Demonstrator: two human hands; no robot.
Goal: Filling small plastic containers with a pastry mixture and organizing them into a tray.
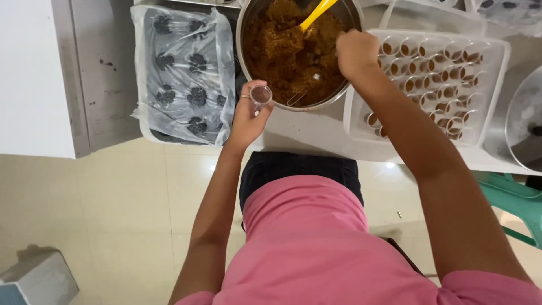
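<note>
Head view
Left hand [247, 116]: grasps a small clear cup [261, 94] just near the metal bowl [248, 34].
Right hand [355, 52]: clenched over the bowl's brown mixture [282, 48], probably on the yellow spoon [317, 13].
Tray [497, 85]: right, holds filled cups.

Clear plastic bag [183, 68] over dark flower-shaped pieces in white tray [148, 134], left on worktop [305, 133]; no labels, signs, screens.
</note>
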